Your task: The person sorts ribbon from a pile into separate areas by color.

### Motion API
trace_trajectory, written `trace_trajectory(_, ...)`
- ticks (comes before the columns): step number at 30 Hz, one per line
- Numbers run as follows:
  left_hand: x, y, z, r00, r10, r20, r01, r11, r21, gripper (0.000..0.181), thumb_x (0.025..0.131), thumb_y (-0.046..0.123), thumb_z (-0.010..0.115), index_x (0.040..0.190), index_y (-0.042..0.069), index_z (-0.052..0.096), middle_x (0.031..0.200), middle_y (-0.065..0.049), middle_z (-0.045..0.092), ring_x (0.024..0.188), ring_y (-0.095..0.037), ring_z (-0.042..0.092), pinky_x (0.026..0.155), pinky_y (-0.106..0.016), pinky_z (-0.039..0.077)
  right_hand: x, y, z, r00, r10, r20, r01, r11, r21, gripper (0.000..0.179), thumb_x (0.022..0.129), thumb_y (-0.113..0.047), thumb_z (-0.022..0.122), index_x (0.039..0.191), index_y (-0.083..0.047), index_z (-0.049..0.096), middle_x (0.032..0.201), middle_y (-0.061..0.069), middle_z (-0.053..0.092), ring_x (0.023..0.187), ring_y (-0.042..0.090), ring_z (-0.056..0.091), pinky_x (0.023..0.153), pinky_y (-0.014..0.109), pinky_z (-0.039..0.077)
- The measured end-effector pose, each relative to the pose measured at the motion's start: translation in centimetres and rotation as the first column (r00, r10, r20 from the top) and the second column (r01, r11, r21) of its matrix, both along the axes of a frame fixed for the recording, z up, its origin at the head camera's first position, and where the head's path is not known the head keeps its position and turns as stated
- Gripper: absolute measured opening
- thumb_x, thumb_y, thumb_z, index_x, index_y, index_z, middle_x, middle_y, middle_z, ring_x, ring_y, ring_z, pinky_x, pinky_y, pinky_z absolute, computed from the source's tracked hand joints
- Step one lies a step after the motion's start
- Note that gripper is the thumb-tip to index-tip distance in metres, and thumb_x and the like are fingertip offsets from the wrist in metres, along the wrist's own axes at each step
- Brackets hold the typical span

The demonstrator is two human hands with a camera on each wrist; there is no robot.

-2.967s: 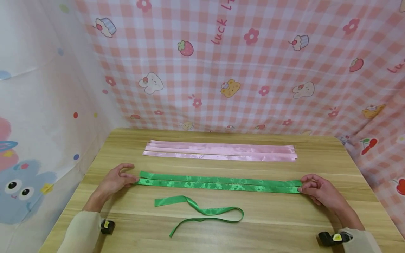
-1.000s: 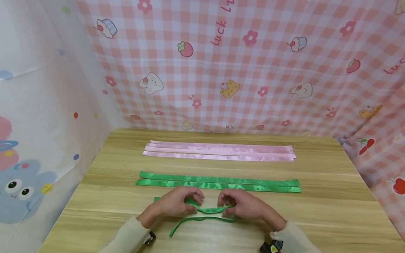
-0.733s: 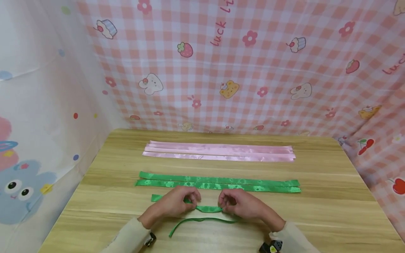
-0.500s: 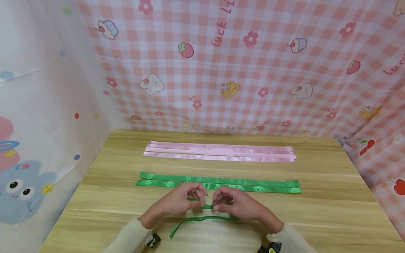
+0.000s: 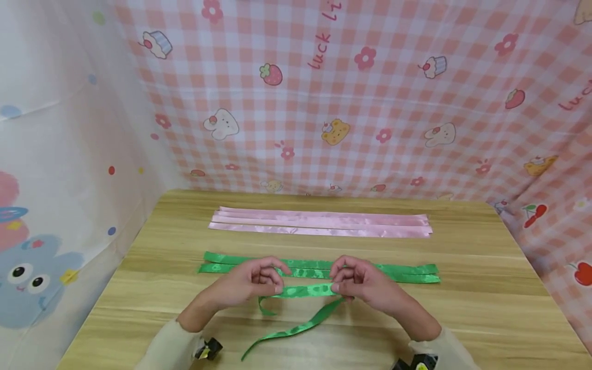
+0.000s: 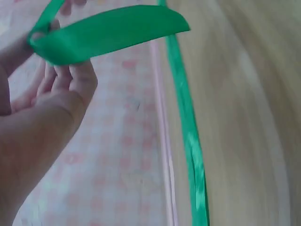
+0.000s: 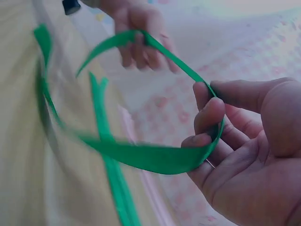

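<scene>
A loose green satin ribbon [image 5: 307, 291] is stretched between my two hands, raised off the table. My left hand [image 5: 247, 281] pinches it between thumb and fingers, and a short tail [image 6: 113, 33] hangs from that side. With thumb and fingertips, my right hand [image 5: 365, 282] pinches the other end of the taut stretch. From there a longer tail [image 7: 150, 157] curves down toward the table's front. Behind the hands, two green ribbons [image 5: 411, 272] lie flat side by side, their middle partly covered by the hands.
Several pink ribbons [image 5: 319, 223] lie flat in a row farther back on the wooden table [image 5: 476, 303]. A pink checked cloth [image 5: 296, 103] hangs behind the table, and a white cloth [image 5: 60, 128] hangs at the left.
My hands have come from the ends of the laid green ribbons to the loose one, gripped it, lifted it and spread apart with it. Its tails now hang down.
</scene>
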State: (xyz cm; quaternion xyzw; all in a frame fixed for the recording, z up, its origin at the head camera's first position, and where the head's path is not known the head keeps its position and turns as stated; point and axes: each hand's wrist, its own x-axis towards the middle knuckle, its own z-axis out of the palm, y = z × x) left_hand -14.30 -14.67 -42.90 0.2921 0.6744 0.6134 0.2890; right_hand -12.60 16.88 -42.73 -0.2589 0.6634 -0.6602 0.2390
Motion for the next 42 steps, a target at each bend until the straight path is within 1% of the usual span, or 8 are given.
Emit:
trace_trajectory(6, 0.0, -3.0, 0.8, 0.996, -0.082, 0.046, 0.077, 0.99, 0.115, 0.041, 0.097, -0.002, 0.058, 0.133, -0.013, 0.043, 0.102, 0.0, 0.067, 0.092, -0.006, 0.062, 0.08, -0.02, 0.052, -0.1, 2.8, 1.4, 0.998, 0.0, -0.067, -0.002, 0.999, -0.034, 0.01, 0.098, 0.002, 0.056, 0.104, 0.007, 0.05, 0.077, -0.003, 0.059, 0.063, 0.008, 0.05, 0.057, 0.023, 0.048)
trace_trajectory(13, 0.0, -5.4, 1.5, 0.997, 0.07, 0.009, -0.071, 0.995, 0.065, 0.033, 0.1, 0.002, 0.055, 0.132, 0.004, 0.047, 0.097, -0.003, 0.064, 0.08, -0.012, 0.061, 0.079, -0.032, 0.056, 0.0, 5.8, 2.6, 0.991, -0.004, -0.137, 0.002, 1.0, -0.015, 0.01, 0.098, 0.006, 0.053, 0.105, -0.001, 0.053, 0.077, -0.003, 0.059, 0.059, 0.022, 0.045, 0.05, 0.032, 0.044)
trace_trajectory(21, -0.4, -8.8, 1.5, 0.977, 0.199, -0.072, -0.206, 0.974, -0.096, 0.036, 0.095, 0.005, 0.065, 0.128, 0.006, 0.051, 0.091, -0.002, 0.067, 0.064, -0.006, 0.052, 0.056, -0.025, 0.045, 0.4, 9.9, 3.3, 0.977, -0.107, -0.185, 0.124, 0.989, 0.082, 0.012, 0.097, 0.006, 0.055, 0.104, -0.003, 0.055, 0.081, -0.002, 0.063, 0.062, 0.014, 0.052, 0.051, 0.032, 0.046)
trace_trajectory(28, -0.8, -11.3, 1.2, 0.974, 0.216, -0.065, -0.221, 0.971, -0.089, 0.039, 0.098, 0.005, 0.061, 0.133, -0.003, 0.048, 0.098, -0.002, 0.071, 0.081, -0.013, 0.067, 0.067, -0.029, 0.054, 0.4, 13.1, 2.8, 0.973, -0.139, -0.184, 0.168, 0.973, 0.156, 0.01, 0.098, 0.004, 0.055, 0.104, 0.009, 0.049, 0.08, -0.003, 0.062, 0.059, 0.022, 0.049, 0.048, 0.038, 0.046)
trace_trajectory(31, -0.9, -11.8, 1.2, 0.951, 0.299, -0.079, -0.308, 0.942, -0.131, 0.037, 0.097, 0.007, 0.062, 0.131, -0.002, 0.049, 0.097, -0.001, 0.073, 0.084, -0.02, 0.07, 0.071, -0.031, 0.056, 0.4, 14.2, 2.5, 0.965, -0.192, -0.179, 0.226, 0.956, 0.19, 0.008, 0.098, 0.002, 0.056, 0.104, 0.005, 0.052, 0.081, -0.002, 0.063, 0.062, 0.014, 0.055, 0.051, 0.034, 0.048)
trace_trajectory(37, -1.1, -12.4, 1.0, 0.876, 0.471, -0.106, -0.482, 0.849, -0.215, 0.03, 0.093, 0.014, 0.069, 0.119, 0.008, 0.056, 0.088, -0.003, 0.073, 0.078, -0.023, 0.069, 0.074, -0.035, 0.057, 0.6, 15.9, 1.4, 0.925, -0.328, -0.19, 0.366, 0.903, 0.225, 0.006, 0.098, 0.0, 0.057, 0.104, 0.0, 0.055, 0.082, -0.004, 0.063, 0.067, 0.013, 0.053, 0.057, 0.032, 0.043)
trace_trajectory(39, -1.2, -12.7, 0.7, 0.87, 0.483, -0.097, -0.493, 0.847, -0.198, 0.027, 0.094, 0.014, 0.069, 0.118, 0.011, 0.057, 0.087, -0.003, 0.072, 0.077, -0.022, 0.068, 0.073, -0.034, 0.057, 0.7, 16.4, 1.0, 0.907, -0.372, -0.199, 0.412, 0.881, 0.232, 0.007, 0.098, -0.001, 0.058, 0.105, 0.0, 0.055, 0.083, -0.005, 0.062, 0.068, 0.015, 0.052, 0.058, 0.032, 0.042)
trace_trajectory(42, -1.3, -13.5, 0.3, 0.883, 0.465, -0.071, -0.47, 0.87, -0.148, 0.023, 0.097, 0.01, 0.064, 0.119, 0.011, 0.057, 0.089, -0.001, 0.072, 0.079, -0.021, 0.069, 0.077, -0.034, 0.058, 0.7, 17.3, 0.3, 0.878, -0.432, -0.208, 0.474, 0.847, 0.239, 0.007, 0.098, -0.003, 0.059, 0.104, -0.005, 0.056, 0.083, -0.006, 0.06, 0.068, 0.014, 0.05, 0.058, 0.031, 0.042)
